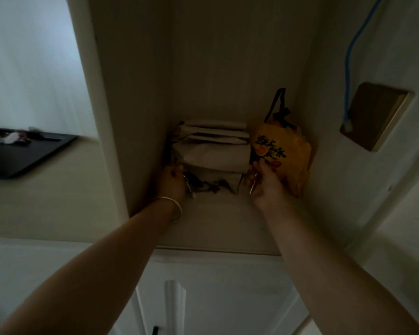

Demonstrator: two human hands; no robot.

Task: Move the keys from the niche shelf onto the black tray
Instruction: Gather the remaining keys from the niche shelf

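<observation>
Both my arms reach into a dim niche shelf (215, 228). My left hand (171, 181), with a bangle on the wrist, is closed around a dark bunch of keys (203, 184) lying at the front of a stack of paper bags. My right hand (264, 183) pinches a thin metal key or ring (253, 186) beside the yellow bag. The black tray (29, 155) sits on the ledge at the far left, with a few small items on its back part.
A stack of folded paper bags (211, 151) fills the back of the niche. A yellow printed bag (283, 155) with a black strap stands at the right. A blue cable (348, 68) runs down to a wall plate (375, 117). White cabinet doors lie below.
</observation>
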